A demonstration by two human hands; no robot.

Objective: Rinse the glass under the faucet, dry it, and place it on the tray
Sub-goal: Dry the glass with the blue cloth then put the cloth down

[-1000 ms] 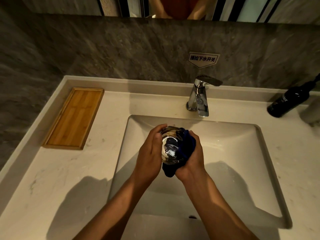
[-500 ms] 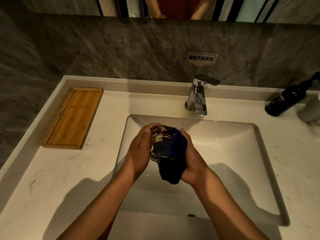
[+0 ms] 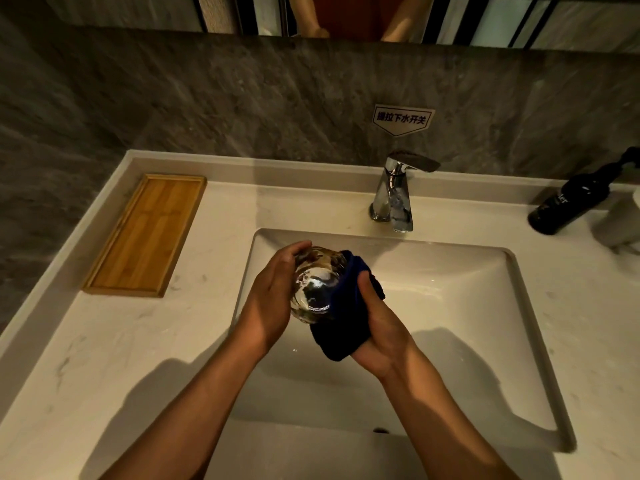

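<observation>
from the head camera, the left hand (image 3: 268, 299) curls around the glass (image 3: 317, 284), gripping it over the sink (image 3: 485, 306), its base turned toward the viewer. the right hand (image 3: 381, 330) clutches a dark blue cloth (image 3: 341, 336) pressed against the glass's right side. the faucet (image 3: 396, 199) stands behind the sink. the wooden tray (image 3: 145, 237) lies on the counter (image 3: 121, 358), well apart to the left.

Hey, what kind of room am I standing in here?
Most likely a bathroom, perhaps in a hotel: a rectangular white sink set in a pale counter, a chrome faucet, a mirror strip above the grey stone wall, and a dark pump bottle.
</observation>
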